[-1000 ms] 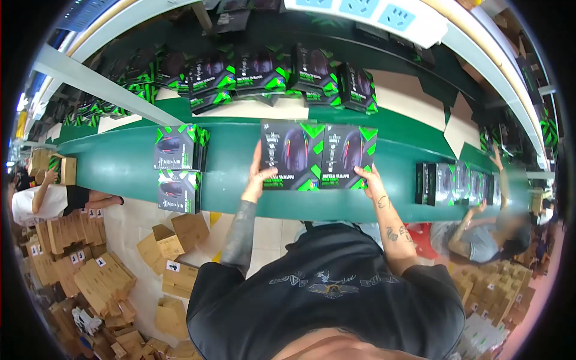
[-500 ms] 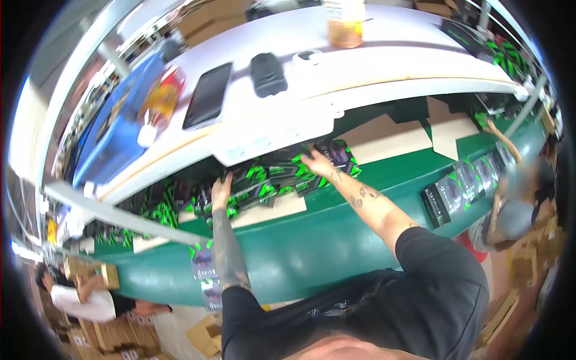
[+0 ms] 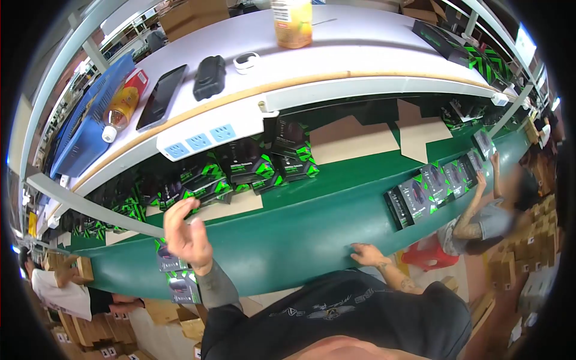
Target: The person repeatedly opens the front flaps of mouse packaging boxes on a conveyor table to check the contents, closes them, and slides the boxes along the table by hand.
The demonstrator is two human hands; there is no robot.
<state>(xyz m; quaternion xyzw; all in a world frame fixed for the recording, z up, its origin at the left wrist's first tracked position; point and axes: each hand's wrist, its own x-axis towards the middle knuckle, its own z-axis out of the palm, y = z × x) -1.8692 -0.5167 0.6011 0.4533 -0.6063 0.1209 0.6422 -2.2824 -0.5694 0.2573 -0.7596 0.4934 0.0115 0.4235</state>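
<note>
My left hand [image 3: 189,237] is raised above the green work surface [image 3: 288,234], fingers apart, holding nothing. Just beyond it, stacked black-and-green product boxes [image 3: 243,161] lie under the white shelf, partly in its shadow. Two more boxes [image 3: 182,286] lie by my left forearm at the near edge. My right hand [image 3: 367,254] rests at the near edge of the green surface, its fingers stretched out and empty. To its right stands a row of similar boxes [image 3: 420,195].
Above is a white shelf [image 3: 360,54] with a phone [image 3: 162,96], a black case [image 3: 209,78], a drink bottle [image 3: 293,24] and a blue basket [image 3: 90,120]. A metal post [image 3: 96,204] crosses at left. A co-worker [image 3: 489,222] reaches to boxes at right.
Both hands have come away from the stacked boxes. My left hand has lifted back toward me, and my right hand has dropped to the near edge. The view has shifted slightly right.
</note>
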